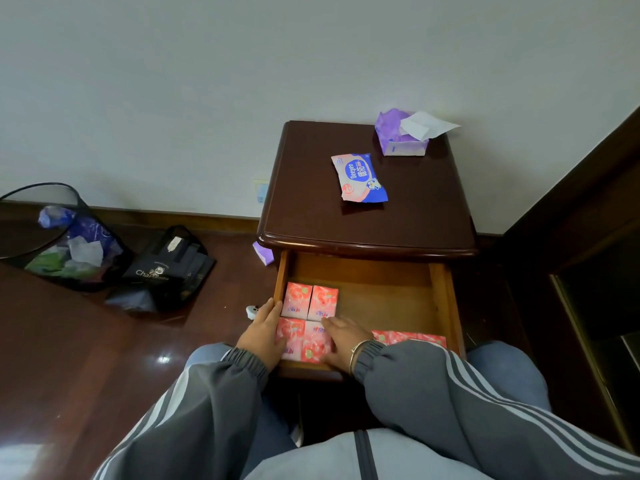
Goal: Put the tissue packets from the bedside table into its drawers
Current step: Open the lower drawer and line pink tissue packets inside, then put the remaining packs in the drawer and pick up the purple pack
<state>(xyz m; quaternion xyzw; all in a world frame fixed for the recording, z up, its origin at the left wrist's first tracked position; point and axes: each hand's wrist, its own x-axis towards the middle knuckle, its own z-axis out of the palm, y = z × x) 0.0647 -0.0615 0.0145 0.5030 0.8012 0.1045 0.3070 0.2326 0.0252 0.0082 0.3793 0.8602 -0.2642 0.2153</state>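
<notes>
Wipes pack (360, 178) on dark bedside table (415, 220); bin (52, 237) on floor (86, 341).

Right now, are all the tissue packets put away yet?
Not quite. Several small pink tissue packets already lie in the open wooden drawer. The left hand and right hand rest on them. A blue-and-pink wipes packet and an open purple tissue pack sit on the dark wooden tabletop.

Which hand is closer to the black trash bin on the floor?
Left. The left hand is at the left side of the drawer, the side toward the trash bin. The right hand lies farther right, on the pink packets inside the drawer.
</notes>
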